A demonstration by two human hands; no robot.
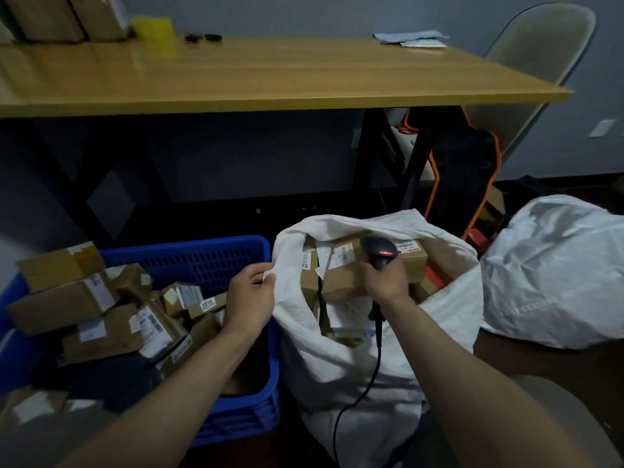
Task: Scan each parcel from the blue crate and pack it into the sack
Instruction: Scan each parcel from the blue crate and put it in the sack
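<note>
A white sack [341, 359] stands open in front of me, filled with several cardboard parcels [344, 265]. My left hand [250, 295] grips the sack's left rim and holds it open. My right hand [386, 280] grips a black barcode scanner [380, 253] over the sack's mouth; a red light glows on its head and its cable hangs down the sack's front. The blue crate [216, 261] sits at the left, heaped with several labelled brown parcels [84, 298].
A wooden table [270, 76] with black legs stands behind crate and sack. A second, closed white sack [553, 282] lies on the floor at the right. A pale chair [526, 72] with orange legs stands behind it. Boxes and a yellow object sit on the table's far left.
</note>
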